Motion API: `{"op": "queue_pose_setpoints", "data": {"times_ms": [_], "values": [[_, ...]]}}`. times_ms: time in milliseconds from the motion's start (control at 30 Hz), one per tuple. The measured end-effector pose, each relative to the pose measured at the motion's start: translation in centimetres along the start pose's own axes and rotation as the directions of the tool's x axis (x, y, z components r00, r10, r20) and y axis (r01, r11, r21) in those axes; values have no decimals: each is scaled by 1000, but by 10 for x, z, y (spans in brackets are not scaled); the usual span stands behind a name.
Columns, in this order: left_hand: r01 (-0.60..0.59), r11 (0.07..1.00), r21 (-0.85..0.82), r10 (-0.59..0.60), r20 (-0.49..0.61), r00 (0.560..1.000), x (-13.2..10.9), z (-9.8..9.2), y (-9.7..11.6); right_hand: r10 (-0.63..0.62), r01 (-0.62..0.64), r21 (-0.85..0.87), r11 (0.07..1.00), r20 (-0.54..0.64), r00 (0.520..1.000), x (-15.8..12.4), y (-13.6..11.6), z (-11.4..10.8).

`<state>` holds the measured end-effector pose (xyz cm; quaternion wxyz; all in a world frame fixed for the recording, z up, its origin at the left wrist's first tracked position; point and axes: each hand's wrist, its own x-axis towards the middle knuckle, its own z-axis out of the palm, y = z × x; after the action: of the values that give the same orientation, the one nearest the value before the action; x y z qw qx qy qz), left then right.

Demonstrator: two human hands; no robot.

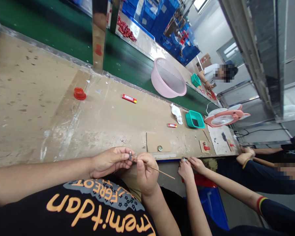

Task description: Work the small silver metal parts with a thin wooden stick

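Observation:
My left hand (110, 161) rests at the near edge of the worn workbench (39, 108), fingers pinched on a small dark part (129, 155). My right hand (146, 172) is curled round a thin wooden stick (157, 169), whose tip touches that part. Both hands hover just above my black printed shirt.
A co-worker's two hands (190, 165) work close on my right; more people sit farther along. On the bench lie a red cap (79, 93), a red flat pack (129, 98), a pink basin (168, 78), a green tray (194, 119), a white rag and a pink fan (223, 117).

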<state>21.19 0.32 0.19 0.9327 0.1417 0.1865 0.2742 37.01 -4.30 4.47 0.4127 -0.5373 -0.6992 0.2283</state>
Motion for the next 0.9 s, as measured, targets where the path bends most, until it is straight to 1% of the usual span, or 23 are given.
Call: {"op": "queue_pose_setpoints", "data": {"times_ms": [100, 300, 900], "values": [[-3, 1000, -5, 3, 1, 1000, 0, 0, 0, -16, 16, -16, 1000, 11, 1000, 1, -2, -1], [-10, 1000, -8, 10, 12, 1000, 0, 0, 0, -1, 1, -71, 997, 5, 1000, 1, -1, -1], [-30, 999, -13, 30, 1, 1000, 0, 0, 0, -35, 36, -79, 996, 11, 999, 0, -5, -2]]}}
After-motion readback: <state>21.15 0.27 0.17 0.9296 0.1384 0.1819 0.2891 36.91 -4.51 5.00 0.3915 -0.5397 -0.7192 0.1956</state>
